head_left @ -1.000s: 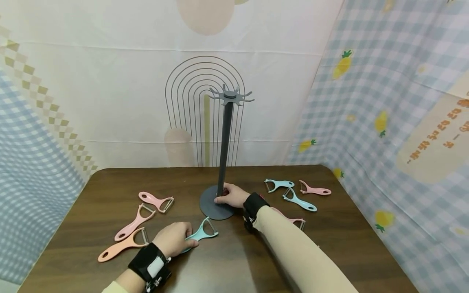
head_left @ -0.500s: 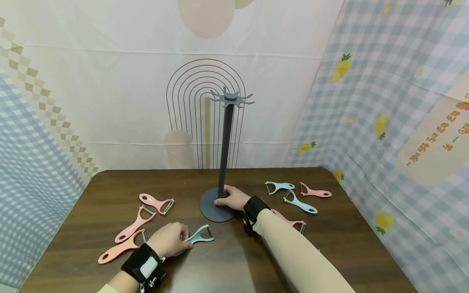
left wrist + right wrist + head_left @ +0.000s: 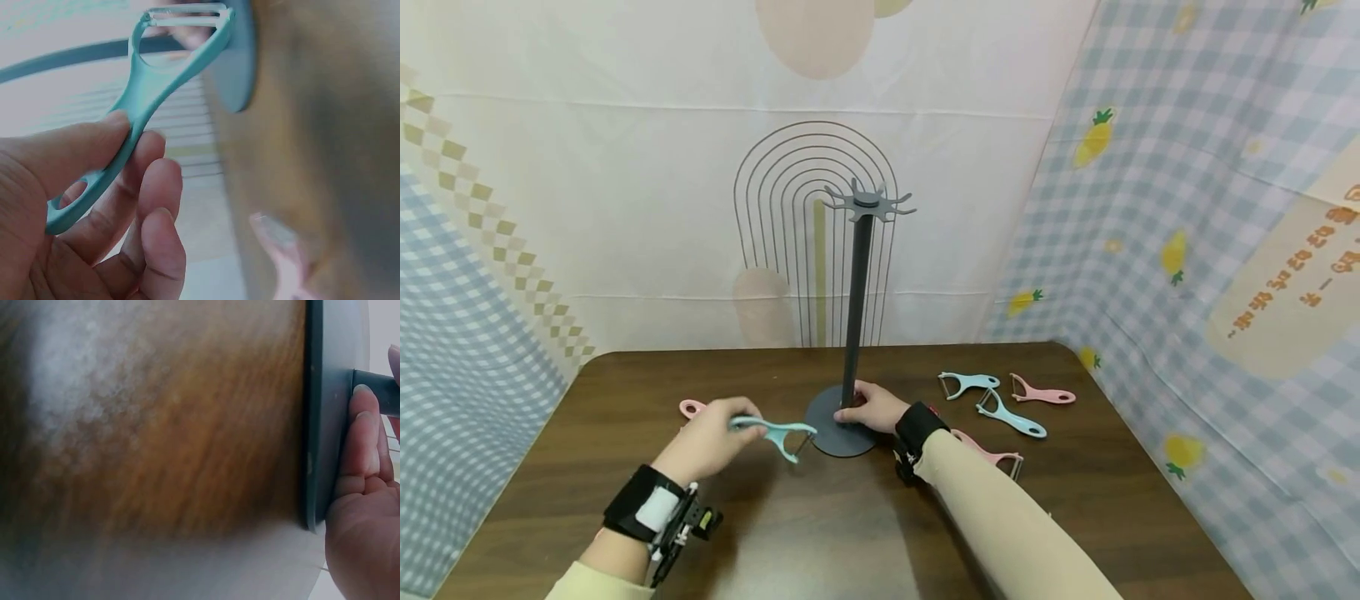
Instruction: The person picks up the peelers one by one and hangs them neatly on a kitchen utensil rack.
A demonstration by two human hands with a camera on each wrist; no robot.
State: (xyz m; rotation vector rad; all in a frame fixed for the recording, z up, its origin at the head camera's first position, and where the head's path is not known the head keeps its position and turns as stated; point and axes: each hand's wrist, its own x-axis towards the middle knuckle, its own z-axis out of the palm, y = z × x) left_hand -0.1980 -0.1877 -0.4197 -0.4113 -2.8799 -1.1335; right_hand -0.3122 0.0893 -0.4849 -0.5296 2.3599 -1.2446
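Change: the left hand (image 3: 711, 437) has lifted the turquoise Y-peeler (image 3: 145, 94) clear of the table (image 3: 820, 542); half a second ago both were low over it. Grip is narrow: thumb and fingers pinch the handle, blade end free, showing against the left edge of the stand's round base (image 3: 831, 440). Can't judge the gap there. Right hand (image 3: 876, 408) hasn't moved, holds the foot of the grey hook stand (image 3: 856, 308) between thumb and fingers. My read: pick-up done, peeler free to carry, stand kept steady. Peeler is well below the hook crown (image 3: 867, 201). Left hand now hides most of the pink peeler (image 3: 691, 408); light-blue peelers (image 3: 1013, 419) lie right of the stand.
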